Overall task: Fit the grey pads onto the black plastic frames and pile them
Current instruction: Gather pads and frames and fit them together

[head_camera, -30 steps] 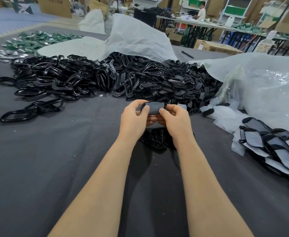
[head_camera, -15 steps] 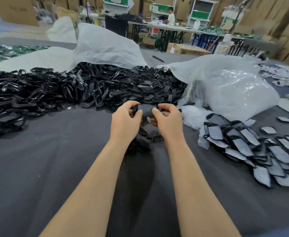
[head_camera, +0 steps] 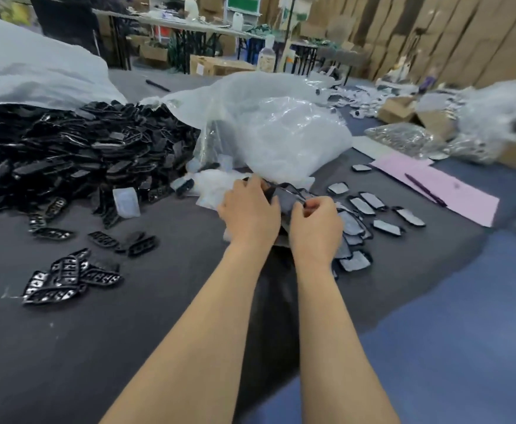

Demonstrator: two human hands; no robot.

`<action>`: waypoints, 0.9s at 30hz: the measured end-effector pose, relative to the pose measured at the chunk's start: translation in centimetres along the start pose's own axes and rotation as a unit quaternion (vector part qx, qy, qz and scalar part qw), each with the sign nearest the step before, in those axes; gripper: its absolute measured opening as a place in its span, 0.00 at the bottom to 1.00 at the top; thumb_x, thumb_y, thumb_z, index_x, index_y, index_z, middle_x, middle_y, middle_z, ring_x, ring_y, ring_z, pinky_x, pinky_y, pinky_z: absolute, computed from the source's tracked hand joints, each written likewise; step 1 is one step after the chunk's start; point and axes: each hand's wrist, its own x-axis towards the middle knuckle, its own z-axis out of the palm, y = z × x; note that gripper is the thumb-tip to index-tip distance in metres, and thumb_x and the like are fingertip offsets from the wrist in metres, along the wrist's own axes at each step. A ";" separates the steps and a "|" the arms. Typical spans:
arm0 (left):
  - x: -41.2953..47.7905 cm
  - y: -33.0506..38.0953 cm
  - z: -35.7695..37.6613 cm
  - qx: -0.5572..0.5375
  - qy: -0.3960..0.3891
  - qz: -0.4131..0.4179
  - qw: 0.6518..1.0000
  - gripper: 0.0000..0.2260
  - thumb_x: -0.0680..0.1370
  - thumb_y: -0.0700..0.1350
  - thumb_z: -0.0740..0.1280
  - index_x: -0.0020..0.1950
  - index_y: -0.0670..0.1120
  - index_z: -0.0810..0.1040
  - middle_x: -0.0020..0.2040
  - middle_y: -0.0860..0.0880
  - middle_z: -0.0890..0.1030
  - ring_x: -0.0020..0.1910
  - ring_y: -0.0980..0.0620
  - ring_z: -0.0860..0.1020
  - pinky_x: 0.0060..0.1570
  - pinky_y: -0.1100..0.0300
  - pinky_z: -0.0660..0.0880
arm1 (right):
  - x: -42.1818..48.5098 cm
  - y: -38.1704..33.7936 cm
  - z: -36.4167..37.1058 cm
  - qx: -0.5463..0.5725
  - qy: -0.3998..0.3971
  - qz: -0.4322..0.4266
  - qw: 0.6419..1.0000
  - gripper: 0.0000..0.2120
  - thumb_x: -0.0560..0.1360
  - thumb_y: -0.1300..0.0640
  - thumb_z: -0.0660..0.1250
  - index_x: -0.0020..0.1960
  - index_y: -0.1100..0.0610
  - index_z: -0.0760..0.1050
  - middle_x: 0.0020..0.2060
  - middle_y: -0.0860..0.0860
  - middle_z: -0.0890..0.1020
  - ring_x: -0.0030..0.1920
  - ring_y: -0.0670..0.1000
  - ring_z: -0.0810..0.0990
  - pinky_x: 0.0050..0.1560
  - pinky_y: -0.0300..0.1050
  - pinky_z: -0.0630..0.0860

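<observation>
Grey-padded black plastic frame (head_camera: 284, 198) is held just above the dark grey cloth-covered worktop (head_camera: 134, 338), right at the centre, between both hands. Its left end is gripped by the left hand (head_camera: 250, 211), fingers curled over the top edge. Its right edge is pinched by the right hand (head_camera: 316, 224), thumb and fingertips closed tight on it. How firmly the pad is seated cannot be told; the picture is blurred there.

Directly beneath and to the right, a loose pile of finished grey-padded frames (head_camera: 353, 240) is spread on the worktop, and a few single ones (head_camera: 386, 228) are scattered further right. Over on the left, a big heap of bare black plastic frames (head_camera: 76, 154) is banked up, with small clusters of loose frames (head_camera: 59, 278) lying nearer the front edge.

Just behind the hands, a crumpled clear plastic bag (head_camera: 278, 133) is slumped, touching the heap. To the far right, a pink paper sheet (head_camera: 452, 194) is laid flat, and a dark purple pen (head_camera: 424, 192) is resting on it.
</observation>
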 end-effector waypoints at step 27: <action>-1.0 -20.2 -20.3 -0.183 0.299 -0.210 0.913 0.08 0.79 0.40 0.63 0.57 0.44 0.74 0.54 0.49 0.76 0.45 0.57 0.72 0.43 0.71 0.63 | -18.6 -15.6 16.5 0.074 -0.368 -0.284 0.882 0.12 0.79 0.59 0.59 0.60 0.58 0.77 0.57 0.56 0.79 0.57 0.56 0.76 0.57 0.49 0.72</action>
